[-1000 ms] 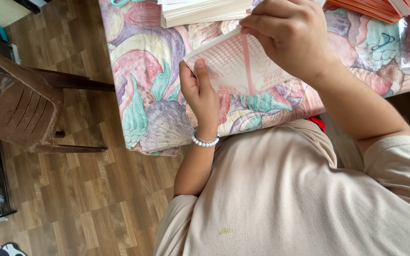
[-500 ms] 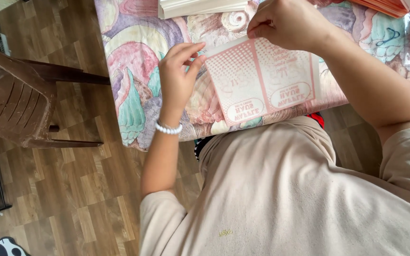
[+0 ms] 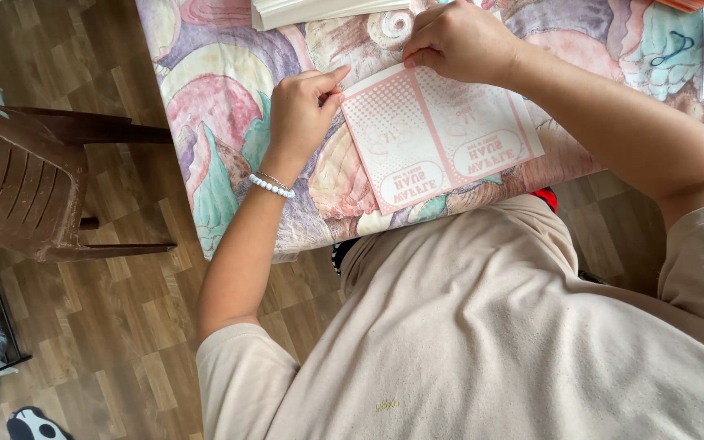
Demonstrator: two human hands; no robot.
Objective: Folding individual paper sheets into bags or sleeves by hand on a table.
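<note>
Head view: left grip [image 3: 301,110] and right grip [image 3: 459,39] both pinching flat pink card [image 3: 437,134] on patterned tablecloth [image 3: 213,106].

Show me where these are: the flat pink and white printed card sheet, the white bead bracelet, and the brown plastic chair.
flat pink and white printed card sheet [image 3: 442,134], head view, middle fold.
white bead bracelet [image 3: 271,187], head view, beads on left wrist.
brown plastic chair [image 3: 18,191], head view, slatted seat.
</note>
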